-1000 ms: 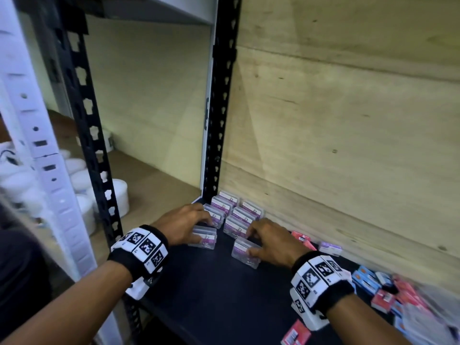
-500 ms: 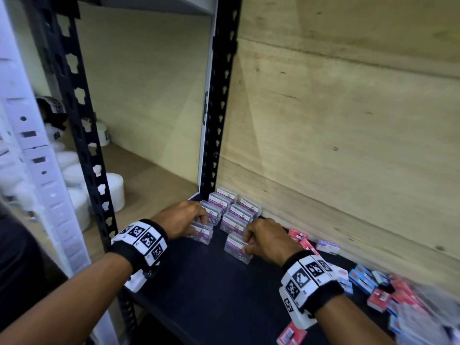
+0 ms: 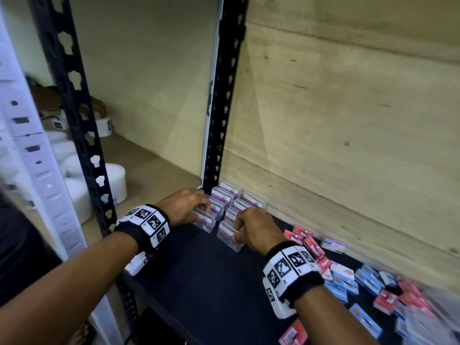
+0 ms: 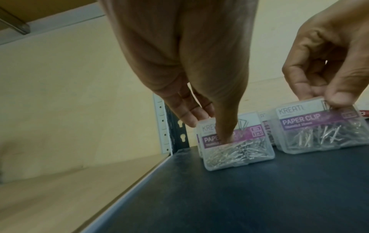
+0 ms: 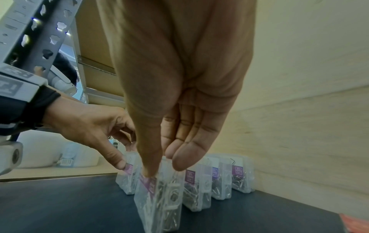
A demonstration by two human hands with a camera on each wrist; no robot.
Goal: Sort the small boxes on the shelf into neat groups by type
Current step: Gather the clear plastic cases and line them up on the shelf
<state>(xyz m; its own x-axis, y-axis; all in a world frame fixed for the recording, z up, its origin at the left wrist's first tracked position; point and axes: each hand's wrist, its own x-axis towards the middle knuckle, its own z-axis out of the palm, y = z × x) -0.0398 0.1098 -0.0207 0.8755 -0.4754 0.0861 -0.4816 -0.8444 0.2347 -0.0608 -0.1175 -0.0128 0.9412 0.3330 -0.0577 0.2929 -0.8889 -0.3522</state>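
Clear paper clip boxes (image 3: 237, 199) with purple labels stand in two rows in the back left corner of the black shelf (image 3: 199, 282). My left hand (image 3: 200, 210) pinches the front box of the left row (image 3: 206, 222) between thumb and fingers; the left wrist view shows the left hand (image 4: 207, 126) with its thumb on the label of that box (image 4: 243, 151). My right hand (image 3: 236, 231) pinches the front box of the right row (image 3: 227, 237). In the right wrist view the right hand (image 5: 165, 167) holds that box (image 5: 159, 205) by its top edge, upright on the shelf.
Red boxes (image 3: 310, 242) and blue boxes (image 3: 368, 278) lie loose on the shelf to the right. A black slotted post (image 3: 224, 95) stands behind the rows, against a wooden back wall (image 3: 348, 120). White rolls (image 3: 114, 180) sit on the neighbouring shelf, where another person's hand (image 3: 97, 108) shows.
Both hands have slid their boxes back toward the corner, closing the gaps to the two rows. The grips on the boxes are unchanged.
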